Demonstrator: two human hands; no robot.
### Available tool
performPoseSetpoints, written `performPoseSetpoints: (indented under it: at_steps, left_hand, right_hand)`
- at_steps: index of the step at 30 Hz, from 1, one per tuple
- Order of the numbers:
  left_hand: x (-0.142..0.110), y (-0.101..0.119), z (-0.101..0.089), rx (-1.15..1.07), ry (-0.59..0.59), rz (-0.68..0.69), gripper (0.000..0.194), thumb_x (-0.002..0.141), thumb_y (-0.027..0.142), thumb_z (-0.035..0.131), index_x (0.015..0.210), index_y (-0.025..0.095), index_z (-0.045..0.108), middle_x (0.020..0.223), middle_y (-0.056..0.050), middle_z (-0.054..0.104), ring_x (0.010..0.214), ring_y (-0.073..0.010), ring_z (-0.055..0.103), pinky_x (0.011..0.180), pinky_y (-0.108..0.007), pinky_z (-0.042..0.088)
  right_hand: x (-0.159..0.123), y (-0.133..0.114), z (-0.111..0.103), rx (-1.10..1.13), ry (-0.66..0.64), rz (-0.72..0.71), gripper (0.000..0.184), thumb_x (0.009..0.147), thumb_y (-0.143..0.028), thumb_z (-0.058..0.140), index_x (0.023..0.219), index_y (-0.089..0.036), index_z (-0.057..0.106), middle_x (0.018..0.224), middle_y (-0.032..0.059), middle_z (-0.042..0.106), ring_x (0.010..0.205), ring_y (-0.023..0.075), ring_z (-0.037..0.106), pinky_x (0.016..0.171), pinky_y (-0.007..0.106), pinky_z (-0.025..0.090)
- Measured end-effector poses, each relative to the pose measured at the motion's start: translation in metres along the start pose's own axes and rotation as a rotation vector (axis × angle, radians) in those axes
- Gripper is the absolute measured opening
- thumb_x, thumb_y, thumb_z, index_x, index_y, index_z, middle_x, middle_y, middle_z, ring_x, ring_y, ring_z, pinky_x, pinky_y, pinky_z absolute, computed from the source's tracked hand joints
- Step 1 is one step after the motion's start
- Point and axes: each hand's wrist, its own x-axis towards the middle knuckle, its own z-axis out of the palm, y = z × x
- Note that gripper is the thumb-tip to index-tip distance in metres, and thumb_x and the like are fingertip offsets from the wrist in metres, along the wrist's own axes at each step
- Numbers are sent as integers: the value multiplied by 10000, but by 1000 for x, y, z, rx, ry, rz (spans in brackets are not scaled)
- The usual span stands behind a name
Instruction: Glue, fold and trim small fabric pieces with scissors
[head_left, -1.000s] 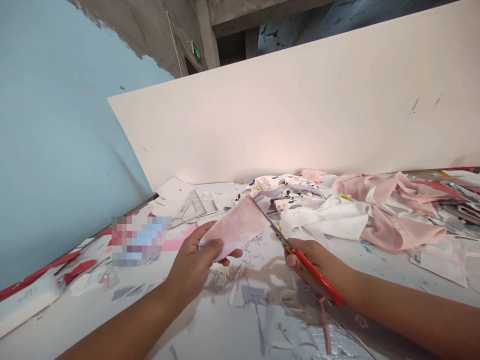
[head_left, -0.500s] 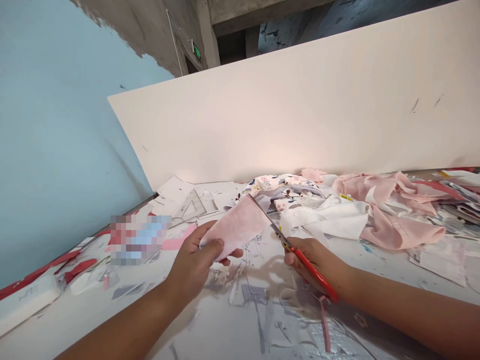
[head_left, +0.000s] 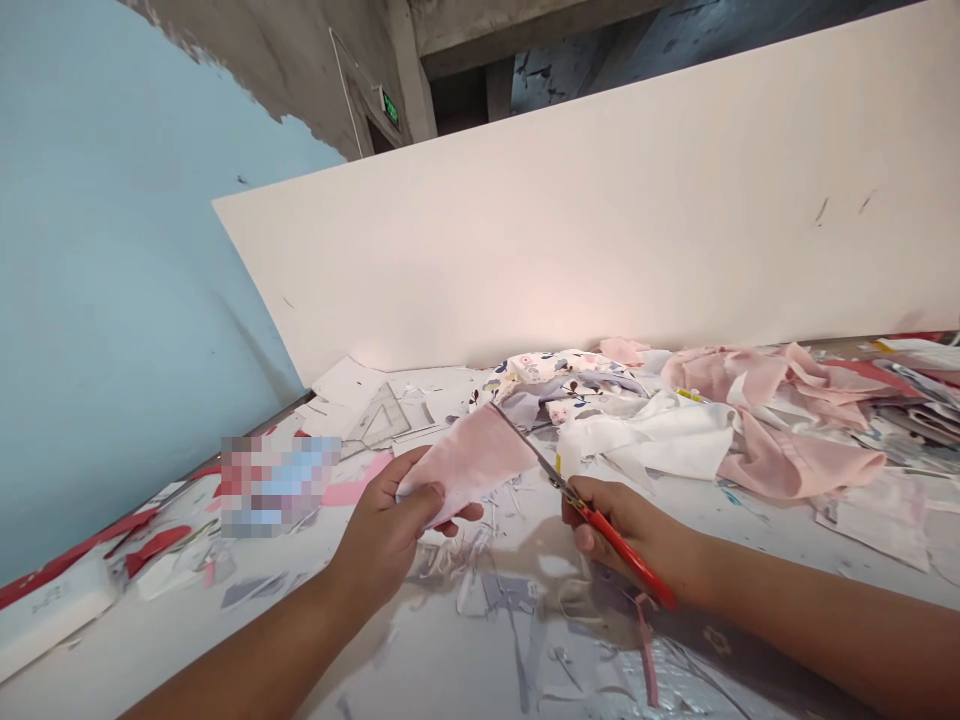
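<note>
Pinched between the thumb and fingers of my left hand is a pale pink piece of fabric, held up above the table. My right hand is wrapped round red-handled scissors, whose blades lie along the right edge of the pink piece. The blades look nearly closed, pointing up and left. Beneath both hands, thin offcuts and small scraps litter the white tabletop. Part of the pink piece's lower left end is hidden by my thumb and palm.
A floral cloth, a white cloth and pink fabric lie crumpled at the back. A clear set square lies left of them. Behind stands a tall white board. Red scraps lie far left.
The scissors' blades and the pink piece's upper corner have shifted slightly downward. My left hand keeps its hold on the pink piece. The view has moved a little.
</note>
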Motion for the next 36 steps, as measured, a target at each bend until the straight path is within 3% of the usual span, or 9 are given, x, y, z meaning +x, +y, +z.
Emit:
performPoseSetpoints:
  at_steps: [10, 18, 29, 36]
  left_hand:
    - [-4, 3, 5, -23, 27, -48, 328, 607, 251, 624, 920, 180, 560, 597, 18, 569, 689, -217, 646, 520, -253, 407]
    - [-4, 1, 7, 18, 12, -56, 424, 598, 273, 618, 1004, 173, 546, 614, 6, 587, 659, -237, 655, 504, -261, 404]
    - [-4, -4, 7, 63, -34, -73, 393, 623, 285, 599, 997, 165, 574, 653, -37, 656, 668, -226, 645, 527, -271, 417]
    - [-5, -4, 9, 32, -54, -97, 491, 629, 260, 604, 1107, 158, 551, 660, -35, 653, 643, -216, 648, 511, -260, 410]
  right_hand:
    - [-9, -6, -6, -28, -46, -71, 571, 777, -703, 245, 879, -177, 440, 697, 8, 440, 586, 124, 403, 520, 272, 401]
    - [-9, -8, -5, -31, -25, -73, 572, 770, -710, 251, 828, -178, 451, 677, 3, 437, 577, 122, 412, 502, 272, 407]
    - [-7, -5, -5, -82, -7, -93, 559, 795, -681, 239, 820, -167, 458, 686, 6, 442, 565, 118, 395, 505, 273, 379]
    - [-6, -2, -4, -189, 32, -1, 652, 746, -748, 158, 749, -173, 464, 614, -8, 413, 526, 118, 350, 468, 270, 312]
